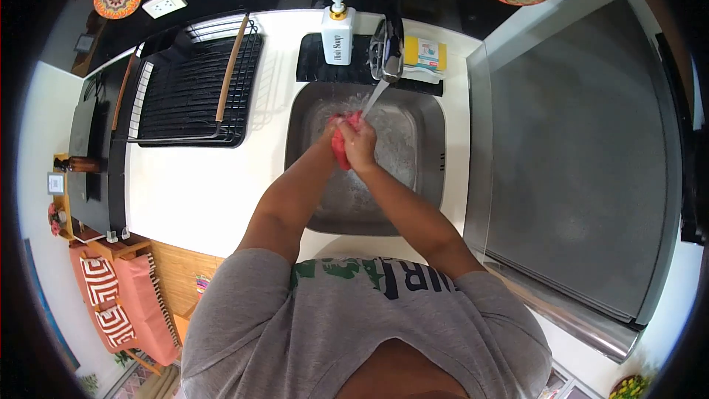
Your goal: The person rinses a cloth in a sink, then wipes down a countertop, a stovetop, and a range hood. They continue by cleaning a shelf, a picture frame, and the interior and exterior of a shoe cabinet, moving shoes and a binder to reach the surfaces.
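Both hands are together over the steel sink (428,199), gripping a wet red cloth (340,154). My right hand (359,144) is closed around the cloth on its right side, and part of the cloth hangs below the fingers. My left hand (332,127) is closed on the cloth from the left and is partly hidden by it. From the chrome faucet (390,52), a stream of water (375,96) runs down onto the cloth and hands, splashing around them.
A white soap dispenser (337,38) and a yellow sponge pack (426,54) stand on a black mat (310,59) behind the sink. The black dish rack (192,89) is on the left of the white counter (185,192). A large grey-topped appliance (576,177) is at right.
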Tool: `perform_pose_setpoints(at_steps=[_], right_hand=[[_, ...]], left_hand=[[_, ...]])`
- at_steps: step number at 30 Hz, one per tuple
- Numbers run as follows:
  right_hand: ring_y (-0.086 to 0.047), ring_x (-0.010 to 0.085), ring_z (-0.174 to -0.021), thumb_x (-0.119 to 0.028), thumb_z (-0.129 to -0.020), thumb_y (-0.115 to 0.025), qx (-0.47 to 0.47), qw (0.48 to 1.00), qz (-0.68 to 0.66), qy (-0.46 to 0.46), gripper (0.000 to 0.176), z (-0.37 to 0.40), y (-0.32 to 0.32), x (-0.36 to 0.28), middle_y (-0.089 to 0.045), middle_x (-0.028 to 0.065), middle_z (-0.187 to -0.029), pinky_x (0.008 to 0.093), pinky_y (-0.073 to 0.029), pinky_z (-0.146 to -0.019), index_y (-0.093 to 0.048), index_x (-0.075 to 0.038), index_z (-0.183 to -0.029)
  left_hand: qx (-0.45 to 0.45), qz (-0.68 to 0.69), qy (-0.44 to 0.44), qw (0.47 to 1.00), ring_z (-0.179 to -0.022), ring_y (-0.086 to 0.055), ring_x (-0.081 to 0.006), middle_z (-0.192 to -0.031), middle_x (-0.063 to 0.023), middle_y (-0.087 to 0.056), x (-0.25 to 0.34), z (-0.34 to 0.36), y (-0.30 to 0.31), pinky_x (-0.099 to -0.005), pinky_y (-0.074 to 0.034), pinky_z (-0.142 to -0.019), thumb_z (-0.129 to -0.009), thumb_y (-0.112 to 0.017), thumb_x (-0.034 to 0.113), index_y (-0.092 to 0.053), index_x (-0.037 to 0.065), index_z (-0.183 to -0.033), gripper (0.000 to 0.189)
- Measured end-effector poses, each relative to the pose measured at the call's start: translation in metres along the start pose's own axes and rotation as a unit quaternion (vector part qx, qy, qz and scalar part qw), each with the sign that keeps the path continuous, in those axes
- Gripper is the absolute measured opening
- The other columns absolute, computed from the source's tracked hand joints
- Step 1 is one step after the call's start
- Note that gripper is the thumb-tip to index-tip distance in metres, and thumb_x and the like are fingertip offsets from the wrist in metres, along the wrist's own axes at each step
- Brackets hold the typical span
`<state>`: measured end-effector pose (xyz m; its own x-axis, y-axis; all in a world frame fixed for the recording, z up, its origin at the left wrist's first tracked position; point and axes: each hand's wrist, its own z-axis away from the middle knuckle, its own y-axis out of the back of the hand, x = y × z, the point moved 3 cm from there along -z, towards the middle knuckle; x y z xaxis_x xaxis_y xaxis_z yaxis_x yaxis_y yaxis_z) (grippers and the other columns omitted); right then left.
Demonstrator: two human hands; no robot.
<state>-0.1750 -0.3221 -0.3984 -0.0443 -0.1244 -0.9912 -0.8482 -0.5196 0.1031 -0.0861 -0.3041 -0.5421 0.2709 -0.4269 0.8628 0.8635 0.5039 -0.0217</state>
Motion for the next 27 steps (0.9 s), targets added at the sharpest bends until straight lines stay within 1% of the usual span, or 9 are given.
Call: perform_pose_setpoints(at_steps=[3, 8, 10, 11, 12, 16, 19, 24, 27], right_hand=[[-0.061, 0.0353, -0.073, -0.031, -0.075, -0.064, -0.039, 0.992, 0.114, -0.029, 0.03, -0.005, 0.012, -0.019, -0.063, 0.0195, -0.075, 0.0398, -0.046, -0.066, -0.062, -0.001, -0.078], [-0.061, 0.0339, -0.073, -0.029, -0.077, -0.062, 0.034, 0.965, 0.248, -0.079, 0.029, -0.054, 0.038, 0.068, -0.062, 0.0215, -0.078, 0.0379, -0.047, -0.068, -0.06, 0.0, -0.082], [-0.062, 0.0318, -0.072, -0.026, -0.079, -0.06, 0.038, 0.949, 0.31, -0.051, 0.026, -0.058, 0.045, 0.087, -0.063, 0.0197, -0.08, 0.0369, -0.048, -0.068, -0.059, 0.0, -0.085], [-0.062, 0.0291, -0.071, -0.026, -0.081, -0.06, 0.043, 0.986, 0.088, -0.136, 0.026, -0.055, 0.047, 0.103, -0.063, 0.0157, -0.083, 0.0376, -0.049, -0.067, -0.058, -0.001, -0.089], [-0.062, 0.0264, -0.071, -0.025, -0.083, -0.06, 0.047, 0.966, -0.139, -0.213, 0.026, -0.053, 0.048, 0.117, -0.062, 0.0118, -0.087, 0.0382, -0.05, -0.067, -0.057, -0.001, -0.094], [-0.06, 0.0233, -0.084, -0.015, -0.088, -0.049, -0.075, 0.864, -0.41, -0.283, 0.017, -0.049, 0.053, 0.118, -0.06, 0.0111, -0.095, 0.0352, -0.05, -0.075, -0.054, -0.001, -0.098], [-0.06, 0.0241, -0.087, -0.022, -0.091, -0.044, -0.084, 0.816, -0.413, -0.397, 0.025, -0.048, 0.053, 0.123, -0.059, 0.0106, -0.097, 0.0371, -0.05, -0.079, -0.054, -0.001, -0.099], [-0.059, 0.0248, -0.092, -0.029, -0.093, -0.037, -0.04, 0.827, -0.332, -0.452, 0.034, -0.04, 0.052, 0.113, -0.058, 0.0112, -0.104, 0.0376, -0.049, -0.082, -0.055, -0.002, -0.103], [-0.057, 0.0234, -0.096, -0.037, -0.09, -0.042, -0.051, 0.837, -0.285, -0.464, 0.04, -0.035, 0.05, 0.105, -0.056, 0.0096, -0.11, 0.037, -0.047, -0.084, -0.05, -0.005, -0.113]], left_hand=[[0.043, 0.216, 0.065, 0.973, -0.089, -0.059, -0.0197, -0.096, -0.0077, -0.061, 0.033, 0.037, -0.015, -0.0337, -0.048, -0.076, -0.083, -0.054, 0.03, -0.058, 0.008, -0.103, 0.03], [0.19, 0.256, 0.163, 0.934, -0.081, -0.061, -0.0208, -0.092, -0.0082, -0.061, 0.113, 0.113, -0.035, -0.034, -0.05, -0.069, -0.08, -0.061, 0.02, -0.058, 0.001, -0.099, 0.026], [0.161, 0.25, 0.1, 0.95, -0.079, -0.062, -0.0207, -0.091, -0.0099, -0.062, 0.101, 0.106, -0.029, -0.034, -0.051, -0.065, -0.081, -0.06, 0.016, -0.059, 0.0, -0.097, 0.023], [0.13, 0.239, 0.039, 0.961, -0.077, -0.063, -0.0206, -0.09, -0.0117, -0.062, 0.103, 0.107, -0.027, -0.0339, -0.053, -0.062, -0.081, -0.06, 0.013, -0.06, -0.001, -0.095, 0.019], [0.133, 0.242, 0.039, 0.96, -0.077, -0.063, -0.0206, -0.09, -0.0117, -0.062, 0.103, 0.107, -0.026, -0.0339, -0.053, -0.062, -0.081, -0.06, 0.013, -0.06, -0.001, -0.095, 0.019], [0.105, 0.285, 0.01, 0.953, -0.081, -0.063, -0.0203, -0.09, -0.0108, -0.062, 0.112, 0.111, -0.026, -0.0345, -0.052, -0.069, -0.084, -0.057, 0.01, -0.059, -0.001, -0.095, 0.016], [0.1, 0.324, -0.019, 0.941, -0.082, -0.062, -0.0203, -0.091, -0.01, -0.061, 0.134, 0.122, -0.027, -0.0333, -0.051, -0.073, -0.087, -0.054, 0.011, -0.056, 0.001, -0.099, 0.016], [0.065, 0.426, -0.002, 0.903, -0.075, -0.058, -0.0196, -0.085, -0.0065, -0.056, 0.154, 0.128, -0.024, -0.0347, -0.049, -0.068, -0.084, -0.058, 0.017, -0.052, 0.007, -0.095, 0.016], [0.043, 0.449, -0.01, 0.893, -0.089, -0.054, -0.0182, -0.102, -0.0052, -0.053, 0.176, 0.137, -0.027, -0.0368, -0.045, -0.083, -0.089, -0.052, 0.023, -0.047, 0.012, -0.11, 0.024]])
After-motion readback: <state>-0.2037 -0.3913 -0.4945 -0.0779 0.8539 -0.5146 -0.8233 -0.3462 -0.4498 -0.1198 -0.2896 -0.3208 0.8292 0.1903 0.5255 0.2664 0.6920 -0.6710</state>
